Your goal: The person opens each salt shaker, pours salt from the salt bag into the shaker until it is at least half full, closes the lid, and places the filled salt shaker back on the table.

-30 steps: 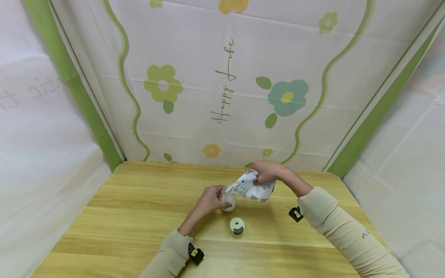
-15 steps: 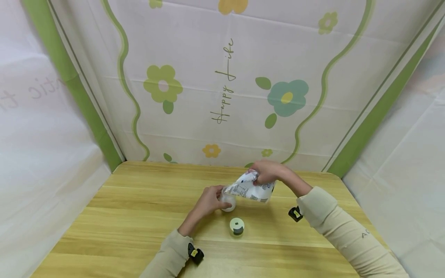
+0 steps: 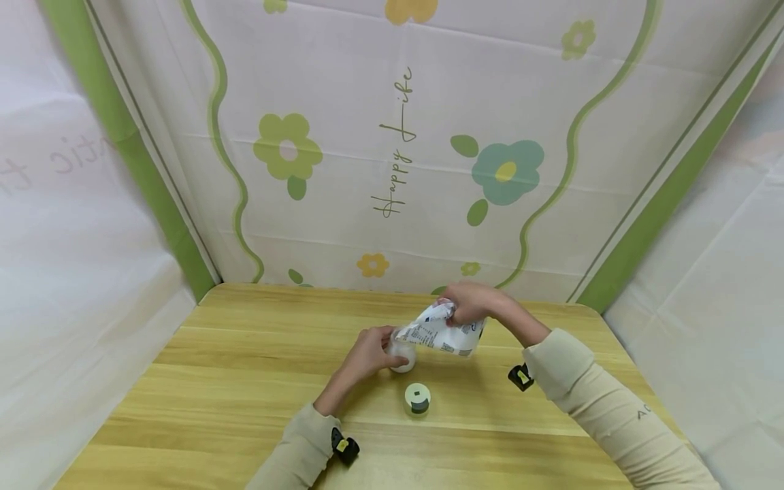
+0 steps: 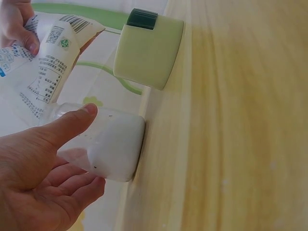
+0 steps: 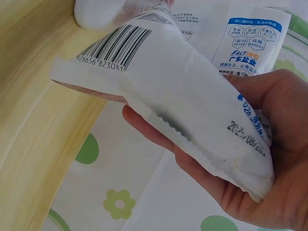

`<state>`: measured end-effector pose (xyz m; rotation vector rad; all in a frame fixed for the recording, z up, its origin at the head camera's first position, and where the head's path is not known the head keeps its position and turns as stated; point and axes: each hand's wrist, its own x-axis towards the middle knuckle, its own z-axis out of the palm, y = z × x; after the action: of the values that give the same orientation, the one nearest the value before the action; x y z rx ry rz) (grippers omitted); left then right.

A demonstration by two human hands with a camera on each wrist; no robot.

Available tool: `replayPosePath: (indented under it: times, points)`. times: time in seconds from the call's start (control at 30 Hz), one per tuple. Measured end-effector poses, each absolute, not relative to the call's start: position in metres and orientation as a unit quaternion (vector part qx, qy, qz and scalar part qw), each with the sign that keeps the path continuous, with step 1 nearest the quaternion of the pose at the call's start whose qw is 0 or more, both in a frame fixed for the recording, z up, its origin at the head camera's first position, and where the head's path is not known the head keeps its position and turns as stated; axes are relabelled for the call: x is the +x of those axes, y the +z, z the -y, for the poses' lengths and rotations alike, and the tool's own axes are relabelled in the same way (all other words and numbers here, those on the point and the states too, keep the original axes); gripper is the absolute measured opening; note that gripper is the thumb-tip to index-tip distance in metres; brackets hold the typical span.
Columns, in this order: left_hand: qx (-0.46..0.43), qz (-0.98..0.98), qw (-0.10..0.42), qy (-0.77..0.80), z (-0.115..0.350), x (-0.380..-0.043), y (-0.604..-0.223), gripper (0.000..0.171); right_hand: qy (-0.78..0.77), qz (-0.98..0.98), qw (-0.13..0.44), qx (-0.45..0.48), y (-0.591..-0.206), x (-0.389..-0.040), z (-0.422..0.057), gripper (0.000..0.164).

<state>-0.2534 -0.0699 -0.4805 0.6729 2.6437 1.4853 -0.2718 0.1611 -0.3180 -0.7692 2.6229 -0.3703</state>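
Observation:
My left hand [image 3: 367, 355] grips a small clear jar [image 3: 401, 358] standing on the table, thumb on one side and fingers on the other. White contents [image 4: 118, 149] fill the jar's lower part in the left wrist view. With my right hand [image 3: 470, 303] I hold a white printed salt bag [image 3: 436, 335], tilted so its narrow end meets the jar's mouth. A barcode and date show on the bag in the right wrist view. Nearer to me stands a pale green lid [image 3: 418, 395] with a dark green flap [image 4: 142, 19], apart from both hands.
The wooden table [image 3: 245, 381] reaches back to a flowered cloth wall [image 3: 343, 204]. White cloth also hangs on both sides. Black straps with yellow marks [image 3: 345, 446] are on the wrists, over beige sleeves.

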Motion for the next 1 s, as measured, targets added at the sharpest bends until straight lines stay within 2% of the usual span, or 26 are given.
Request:
replayPosePath:
  times: [1.0]
  points:
    - [0.218,-0.849,0.023,0.480,0.0702,-0.2537,-0.4790,0.055,-0.120,-0.935,0.184,-0.280,-0.3178,-0.2731,-0.1606,0.023]
